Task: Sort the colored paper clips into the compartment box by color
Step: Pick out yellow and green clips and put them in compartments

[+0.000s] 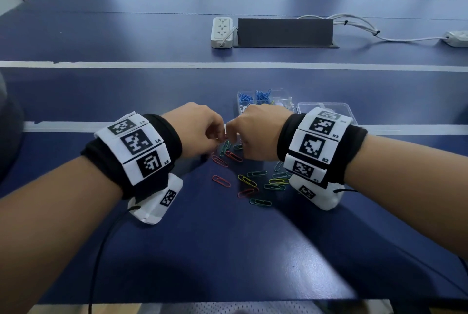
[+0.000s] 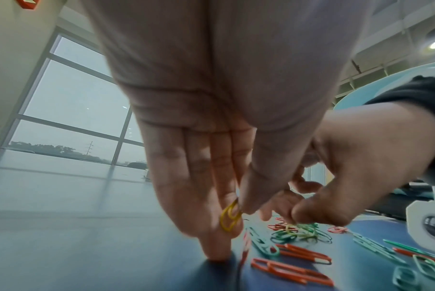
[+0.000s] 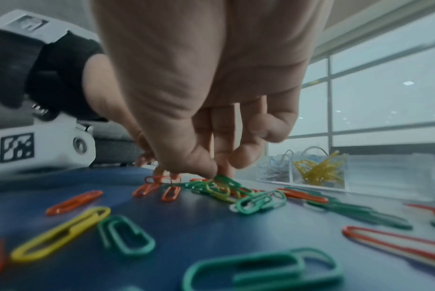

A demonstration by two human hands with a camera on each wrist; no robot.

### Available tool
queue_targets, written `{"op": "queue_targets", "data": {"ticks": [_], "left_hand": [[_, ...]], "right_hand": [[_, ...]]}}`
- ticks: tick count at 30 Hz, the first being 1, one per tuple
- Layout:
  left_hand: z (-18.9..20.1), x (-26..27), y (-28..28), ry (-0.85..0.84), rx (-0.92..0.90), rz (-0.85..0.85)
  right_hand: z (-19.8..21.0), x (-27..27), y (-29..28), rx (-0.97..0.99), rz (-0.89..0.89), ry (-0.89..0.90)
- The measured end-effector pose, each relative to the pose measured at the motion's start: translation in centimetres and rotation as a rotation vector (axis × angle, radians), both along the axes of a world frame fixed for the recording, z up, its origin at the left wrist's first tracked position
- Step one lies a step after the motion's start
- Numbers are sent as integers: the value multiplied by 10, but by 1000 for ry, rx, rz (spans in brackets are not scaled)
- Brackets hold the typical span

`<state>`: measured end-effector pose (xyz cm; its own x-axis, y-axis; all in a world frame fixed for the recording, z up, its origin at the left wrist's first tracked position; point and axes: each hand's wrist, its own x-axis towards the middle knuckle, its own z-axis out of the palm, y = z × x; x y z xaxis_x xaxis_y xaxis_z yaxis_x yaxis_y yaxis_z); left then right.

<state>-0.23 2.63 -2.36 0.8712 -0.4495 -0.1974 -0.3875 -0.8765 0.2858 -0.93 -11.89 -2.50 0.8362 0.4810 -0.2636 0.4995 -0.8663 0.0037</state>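
Yellow paper clips (image 2: pixel 230 218) pinched in left hand (image 2: pixel 211 137); right hand (image 3: pixel 206 98) fingertips (image 3: pixel 206 169) pinching green clip (image 3: pixel 227 180) on pile.

Red, green and yellow paper clips (image 1: pixel 253 182) lie scattered before the clear compartment box (image 1: pixel 266 101).
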Motion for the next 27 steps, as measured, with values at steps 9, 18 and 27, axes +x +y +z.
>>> {"op": "queue_targets", "data": {"ticks": [9, 18, 27], "left_hand": [[1, -6, -5, 0, -91, -58], [-10, -19, -23, 68, 11, -201], [-13, -16, -29, 80, 131, -314]], "right_hand": [[-2, 9, -16, 94, -130, 38], [-6, 8, -19, 48, -145, 11], [6, -7, -37, 252, -120, 21]]}}
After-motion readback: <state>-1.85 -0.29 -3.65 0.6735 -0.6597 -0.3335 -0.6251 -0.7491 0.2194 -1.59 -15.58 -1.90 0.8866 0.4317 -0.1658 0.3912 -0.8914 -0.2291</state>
